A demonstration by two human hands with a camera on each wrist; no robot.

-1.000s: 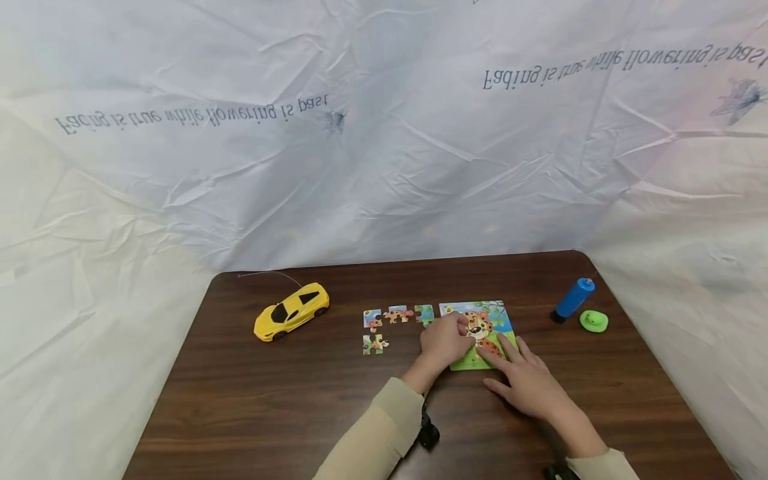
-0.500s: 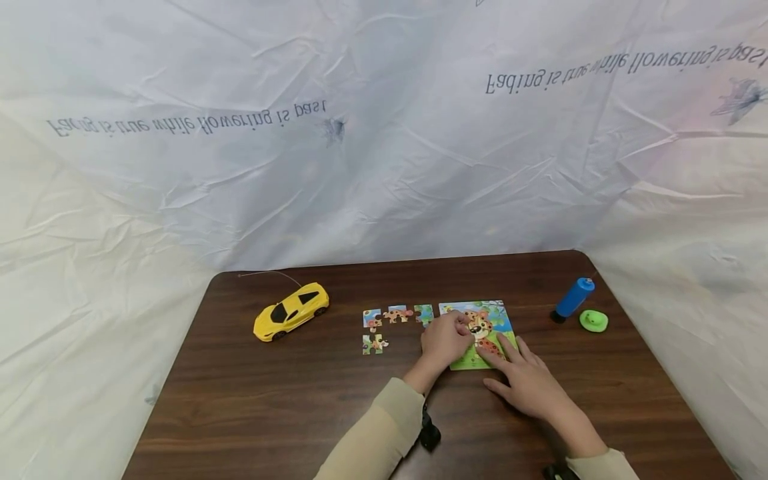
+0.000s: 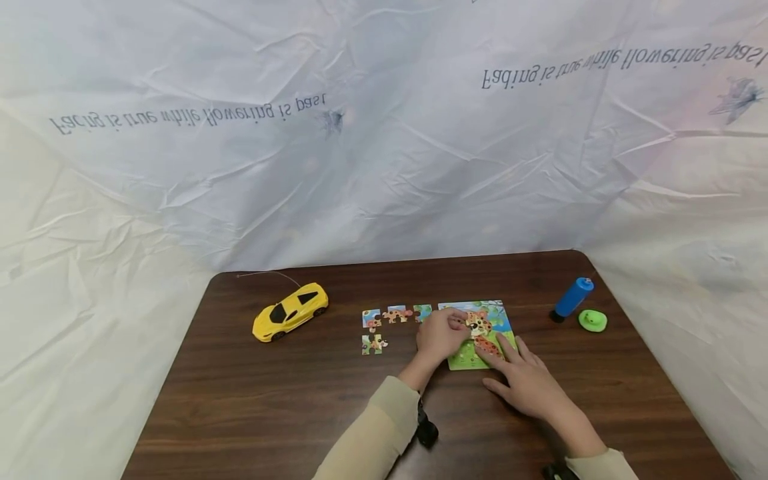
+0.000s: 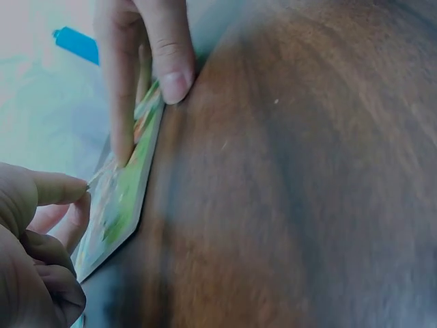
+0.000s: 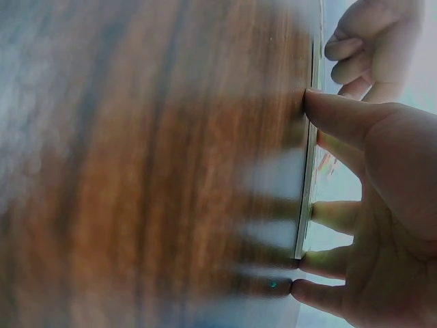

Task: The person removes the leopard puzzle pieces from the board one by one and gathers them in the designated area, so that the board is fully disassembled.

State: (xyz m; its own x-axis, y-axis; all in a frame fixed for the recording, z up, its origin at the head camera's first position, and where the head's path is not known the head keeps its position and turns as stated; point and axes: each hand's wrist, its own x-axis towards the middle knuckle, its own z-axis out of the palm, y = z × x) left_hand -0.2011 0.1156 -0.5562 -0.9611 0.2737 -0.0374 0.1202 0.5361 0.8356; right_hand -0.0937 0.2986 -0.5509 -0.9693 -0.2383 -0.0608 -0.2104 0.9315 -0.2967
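A jigsaw puzzle (image 3: 477, 360) with a spotted cartoon animal lies flat on the table. Over its left half, my left hand (image 3: 441, 337) pinches a thin puzzle piece (image 4: 91, 183) between thumb and forefinger, the other fingers curled in. The fingers hide most of that piece and part of the picture. My right hand (image 3: 531, 383) rests with spread, fairly straight fingers on the puzzle's lower right part, thumb on the wood near its front edge. Left of the puzzle lie several loose pieces, among them a green-and-white one (image 3: 372, 344) and a spotted one (image 3: 397, 314).
A yellow toy car (image 3: 291, 312) with a thin wire stands at the table's back left. At the back right are a blue cylinder with a black end (image 3: 573, 298) and a small green toy (image 3: 593, 321). Pale printed cloth (image 3: 384, 167) hangs behind the brown table (image 3: 270, 413).
My left hand has shifted slightly left and back from the animal's face, showing a bit more of it. The right hand stays in place.
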